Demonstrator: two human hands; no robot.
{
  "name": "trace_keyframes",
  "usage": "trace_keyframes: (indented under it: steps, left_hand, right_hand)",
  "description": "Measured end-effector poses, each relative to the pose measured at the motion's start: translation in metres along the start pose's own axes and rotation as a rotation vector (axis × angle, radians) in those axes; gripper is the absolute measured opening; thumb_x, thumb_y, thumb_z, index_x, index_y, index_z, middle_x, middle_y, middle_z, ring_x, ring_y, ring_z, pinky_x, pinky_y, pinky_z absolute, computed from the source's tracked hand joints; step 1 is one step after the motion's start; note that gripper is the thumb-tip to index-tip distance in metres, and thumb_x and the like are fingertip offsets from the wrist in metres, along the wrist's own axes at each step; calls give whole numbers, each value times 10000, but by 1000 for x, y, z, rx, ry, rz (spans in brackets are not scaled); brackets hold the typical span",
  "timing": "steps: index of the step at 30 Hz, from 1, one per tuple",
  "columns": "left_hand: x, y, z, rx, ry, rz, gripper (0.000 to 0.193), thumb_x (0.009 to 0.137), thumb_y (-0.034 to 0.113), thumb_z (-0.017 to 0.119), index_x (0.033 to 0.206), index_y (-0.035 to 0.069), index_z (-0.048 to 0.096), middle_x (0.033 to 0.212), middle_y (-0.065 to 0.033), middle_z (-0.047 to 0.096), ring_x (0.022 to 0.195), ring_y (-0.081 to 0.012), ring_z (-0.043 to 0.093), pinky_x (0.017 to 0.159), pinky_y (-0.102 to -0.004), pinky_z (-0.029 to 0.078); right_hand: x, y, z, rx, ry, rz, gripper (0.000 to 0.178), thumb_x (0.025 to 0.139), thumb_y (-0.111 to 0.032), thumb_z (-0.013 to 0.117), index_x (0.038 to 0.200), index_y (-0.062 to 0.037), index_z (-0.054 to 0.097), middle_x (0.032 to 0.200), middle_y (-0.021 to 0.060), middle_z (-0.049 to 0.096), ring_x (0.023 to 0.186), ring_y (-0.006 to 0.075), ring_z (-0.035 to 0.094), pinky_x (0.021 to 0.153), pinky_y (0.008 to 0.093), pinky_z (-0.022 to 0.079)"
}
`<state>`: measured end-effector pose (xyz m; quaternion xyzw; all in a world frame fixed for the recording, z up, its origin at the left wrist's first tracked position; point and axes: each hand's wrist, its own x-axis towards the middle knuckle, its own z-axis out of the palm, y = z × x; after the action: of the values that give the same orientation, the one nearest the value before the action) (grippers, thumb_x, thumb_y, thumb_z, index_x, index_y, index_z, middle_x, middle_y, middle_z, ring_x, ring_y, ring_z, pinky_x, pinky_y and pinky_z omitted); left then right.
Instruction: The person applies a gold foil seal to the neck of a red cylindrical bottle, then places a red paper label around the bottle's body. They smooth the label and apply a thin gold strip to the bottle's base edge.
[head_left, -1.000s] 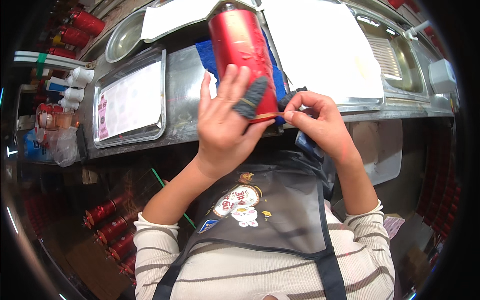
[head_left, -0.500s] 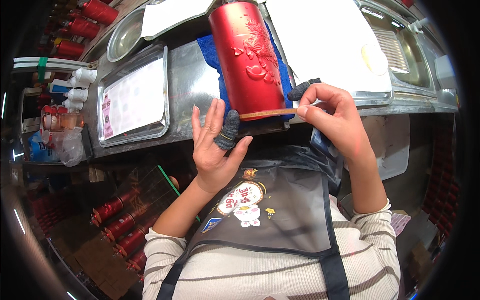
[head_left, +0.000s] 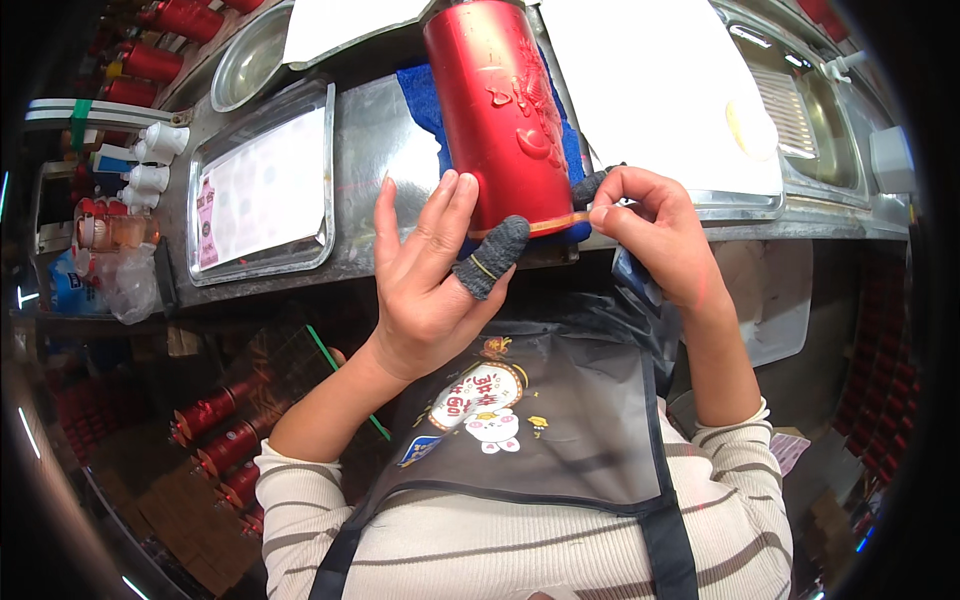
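Note:
A red metal bottle (head_left: 490, 120) with raised relief lies on a blue cloth (head_left: 420, 97), its near end toward me. A narrow gold strip (head_left: 556, 222) runs around the bottle close to that end. My right hand (head_left: 655, 235) pinches the strip's free end between thumb and bent index finger, just right of the bottle; a dark grey finger sleeve shows on one of its fingers. At the bottle's left side, my left hand (head_left: 420, 265) rests with fingers stretched, touching it. Its index finger wears a grey knitted finger sleeve (head_left: 493, 258) that covers part of the strip.
On the metal bench, a tray (head_left: 325, 235) with a printed sheet of labels stands left. A round metal bowl (head_left: 248, 68) sits behind it. White sheets (head_left: 650, 90) lie to the right, beside a metal basin (head_left: 835, 150). More red bottles (head_left: 190, 20) stand far left.
The bottle has rolled to the right, carrying its relief pattern that way. My left hand has moved right against the bottle, and less of the loose strip shows.

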<state>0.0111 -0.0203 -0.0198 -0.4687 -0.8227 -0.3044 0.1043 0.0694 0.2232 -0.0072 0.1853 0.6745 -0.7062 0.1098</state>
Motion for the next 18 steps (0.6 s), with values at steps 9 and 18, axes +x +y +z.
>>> trace_keyframes:
  steps: [9, 18]
  left_hand:
    - [21, 12, -7, 130, -44, 58, 445, 663, 71, 829, 1095, 104, 731, 1415, -235, 547, 1238, -440, 581, 1109, -662, 245]
    - [53, 23, 21, 199, 10, 163, 182, 709, 202, 769, 729, 53, 668, 1346, -182, 621, 1303, -437, 524, 1094, -722, 234]
  right_hand:
    - [4, 8, -2, -13, -4, -20, 60, 872, -72, 640, 834, -34, 612, 810, -35, 584, 759, 29, 507, 689, 192, 397]
    - [0, 7, -6, -56, -25, 50, 36, 890, -47, 627, 905, -19, 642, 839, -46, 610, 740, -4, 519, 635, 170, 409]
